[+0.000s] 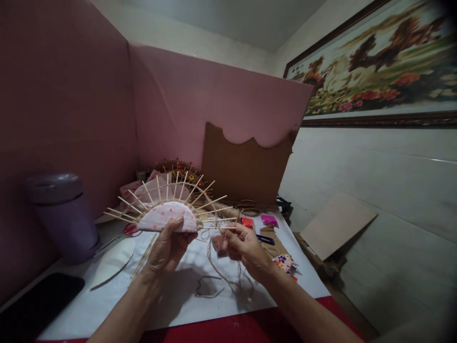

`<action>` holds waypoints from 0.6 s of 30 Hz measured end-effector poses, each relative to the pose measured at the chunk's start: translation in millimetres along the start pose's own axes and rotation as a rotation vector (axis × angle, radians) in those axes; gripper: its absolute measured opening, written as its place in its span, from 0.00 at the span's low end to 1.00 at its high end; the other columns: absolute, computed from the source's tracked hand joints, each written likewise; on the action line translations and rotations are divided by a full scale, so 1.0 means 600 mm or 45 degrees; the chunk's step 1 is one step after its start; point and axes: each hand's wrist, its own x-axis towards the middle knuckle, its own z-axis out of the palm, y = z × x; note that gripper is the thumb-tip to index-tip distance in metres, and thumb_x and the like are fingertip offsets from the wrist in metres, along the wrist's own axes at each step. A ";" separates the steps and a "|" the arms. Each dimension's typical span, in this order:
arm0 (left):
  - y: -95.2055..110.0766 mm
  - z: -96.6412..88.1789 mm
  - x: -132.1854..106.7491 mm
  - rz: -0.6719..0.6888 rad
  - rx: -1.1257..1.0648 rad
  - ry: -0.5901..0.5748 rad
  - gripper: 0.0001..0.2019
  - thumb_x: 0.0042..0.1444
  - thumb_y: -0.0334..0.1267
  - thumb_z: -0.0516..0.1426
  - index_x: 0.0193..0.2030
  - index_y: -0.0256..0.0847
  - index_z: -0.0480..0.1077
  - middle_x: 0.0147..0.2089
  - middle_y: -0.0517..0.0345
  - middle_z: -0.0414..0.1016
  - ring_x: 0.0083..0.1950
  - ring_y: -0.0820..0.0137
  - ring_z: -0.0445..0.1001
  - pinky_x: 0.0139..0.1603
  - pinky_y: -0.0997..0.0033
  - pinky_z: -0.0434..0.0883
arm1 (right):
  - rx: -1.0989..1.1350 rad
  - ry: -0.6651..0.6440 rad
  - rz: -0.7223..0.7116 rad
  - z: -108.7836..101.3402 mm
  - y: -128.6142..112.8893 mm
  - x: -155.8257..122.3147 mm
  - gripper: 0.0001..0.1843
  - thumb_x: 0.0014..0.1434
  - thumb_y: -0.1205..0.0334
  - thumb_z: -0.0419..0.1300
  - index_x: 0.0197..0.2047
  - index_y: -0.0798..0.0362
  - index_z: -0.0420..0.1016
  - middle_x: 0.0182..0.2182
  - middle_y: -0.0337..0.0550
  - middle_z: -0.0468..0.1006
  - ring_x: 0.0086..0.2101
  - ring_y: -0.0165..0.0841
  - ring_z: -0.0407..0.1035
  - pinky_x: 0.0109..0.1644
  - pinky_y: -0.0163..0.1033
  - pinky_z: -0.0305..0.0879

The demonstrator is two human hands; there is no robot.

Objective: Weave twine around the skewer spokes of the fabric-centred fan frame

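My left hand (171, 245) grips a half-round, fabric-covered piece (166, 216), white with pink spots, from below, the thumb pressed on its front. Thin wooden sticks (134, 204) fan out from its curved edge, and twine runs across several of them in an arc. At the right end of the fan, my right hand (246, 250) pinches the twine (217, 214) beside the lowest stick. A loose length of this twine hangs down to the table in loops. The fingertips of the right hand partly hide the twine and the stick's end.
A purple tumbler (64, 219) and a black phone (43, 305) stand and lie at left, near a white curved piece (112, 262). Behind are pink cloth and brown cardboard (246, 166). A blue cutter (265, 239), a magenta packet (269, 220) and patterned fabric (284, 263) lie right.
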 end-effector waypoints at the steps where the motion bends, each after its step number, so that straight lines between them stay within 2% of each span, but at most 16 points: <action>1: -0.002 0.001 -0.001 -0.006 -0.007 0.000 0.05 0.47 0.24 0.57 0.26 0.37 0.69 0.24 0.61 0.77 0.24 0.73 0.73 0.27 0.69 0.76 | 0.009 0.027 -0.006 0.002 0.001 0.000 0.16 0.50 0.52 0.63 0.31 0.56 0.65 0.17 0.33 0.68 0.14 0.17 0.52 0.15 0.25 0.40; 3: -0.006 0.004 -0.002 -0.022 -0.016 -0.003 0.05 0.47 0.24 0.57 0.26 0.36 0.70 0.24 0.61 0.77 0.24 0.73 0.74 0.28 0.69 0.76 | 0.010 0.082 -0.025 0.005 0.000 -0.002 0.16 0.49 0.53 0.64 0.29 0.56 0.65 0.15 0.31 0.64 0.13 0.17 0.49 0.15 0.25 0.37; 7: -0.016 0.014 -0.008 -0.057 -0.032 -0.010 0.06 0.48 0.23 0.57 0.26 0.35 0.70 0.25 0.60 0.76 0.25 0.74 0.74 0.31 0.69 0.75 | -0.027 0.166 -0.114 0.007 0.000 -0.005 0.15 0.47 0.55 0.65 0.29 0.56 0.67 0.15 0.30 0.62 0.14 0.17 0.48 0.14 0.26 0.38; 11: -0.027 0.022 -0.020 -0.083 -0.061 -0.036 0.06 0.48 0.23 0.57 0.31 0.35 0.72 0.32 0.55 0.78 0.35 0.70 0.75 0.38 0.69 0.74 | -0.069 0.189 -0.230 0.009 0.003 -0.009 0.12 0.48 0.56 0.65 0.28 0.56 0.69 0.14 0.29 0.61 0.14 0.17 0.47 0.14 0.26 0.39; 18: -0.043 0.023 -0.037 -0.344 -0.036 -0.245 0.08 0.51 0.26 0.55 0.36 0.30 0.74 0.38 0.46 0.79 0.40 0.66 0.75 0.46 0.68 0.71 | -0.110 0.217 -0.275 0.010 0.004 -0.017 0.11 0.48 0.57 0.64 0.28 0.57 0.72 0.15 0.31 0.62 0.14 0.18 0.48 0.14 0.27 0.42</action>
